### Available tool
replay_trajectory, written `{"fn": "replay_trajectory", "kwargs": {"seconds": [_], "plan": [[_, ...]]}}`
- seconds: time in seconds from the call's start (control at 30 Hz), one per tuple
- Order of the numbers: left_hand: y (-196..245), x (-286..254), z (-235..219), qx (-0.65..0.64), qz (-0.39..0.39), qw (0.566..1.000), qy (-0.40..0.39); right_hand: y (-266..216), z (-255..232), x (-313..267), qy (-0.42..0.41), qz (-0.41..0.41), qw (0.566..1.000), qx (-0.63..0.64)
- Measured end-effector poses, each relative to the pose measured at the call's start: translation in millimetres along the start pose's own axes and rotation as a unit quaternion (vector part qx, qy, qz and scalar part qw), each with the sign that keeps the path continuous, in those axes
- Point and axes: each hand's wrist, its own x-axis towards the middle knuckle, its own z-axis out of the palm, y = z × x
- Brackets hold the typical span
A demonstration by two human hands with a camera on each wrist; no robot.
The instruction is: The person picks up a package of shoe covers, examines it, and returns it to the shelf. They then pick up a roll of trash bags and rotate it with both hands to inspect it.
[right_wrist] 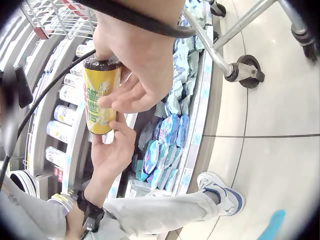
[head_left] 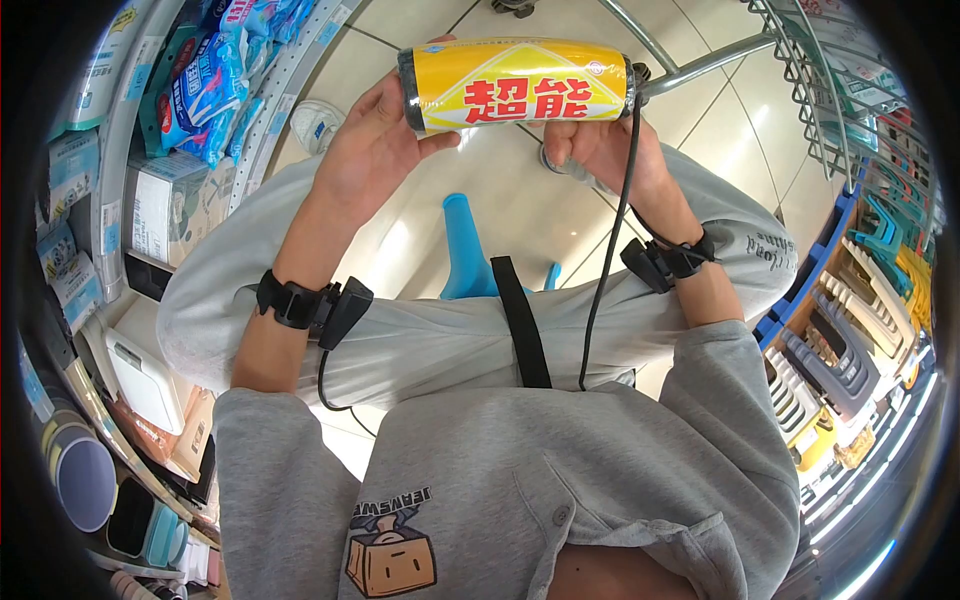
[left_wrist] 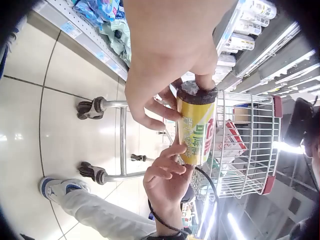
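A roll of black plastic bags [head_left: 520,85] in a yellow wrapper with large red characters is held level in front of the knees, in both hands. My left hand [head_left: 365,160] grips its left end, thumb along the lower edge and fingers behind. At the other end my right hand [head_left: 625,165] holds the roll from below, fingers bent against the wrapper. In the left wrist view, the roll's dark end [left_wrist: 197,90] sits under the left fingers. The right wrist view shows green print on the wrapper [right_wrist: 102,100] between the two hands.
Shelves with blue soft packs [head_left: 205,95] stand close on the left. A wire shopping cart [left_wrist: 245,150] with boxes inside is ahead. Plastic goods [head_left: 840,340] line the right side. A blue plastic leg [head_left: 465,250] shows below the knees, and a black cable [head_left: 612,250] runs past the right hand.
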Motion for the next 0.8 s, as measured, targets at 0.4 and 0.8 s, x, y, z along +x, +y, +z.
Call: {"fn": "replay_trajectory", "kwargs": {"seconds": [0.4, 0.8], "plan": [[-2, 2, -12, 0.064, -0.051, 0.995, -0.05, 0, -3, -4, 0.071, -0.025, 0.997, 0.03], [-9, 2, -19, -0.016, -0.011, 0.999, 0.029, 0, -8, -1, 0.019, 0.04, 0.998, 0.033]]}}
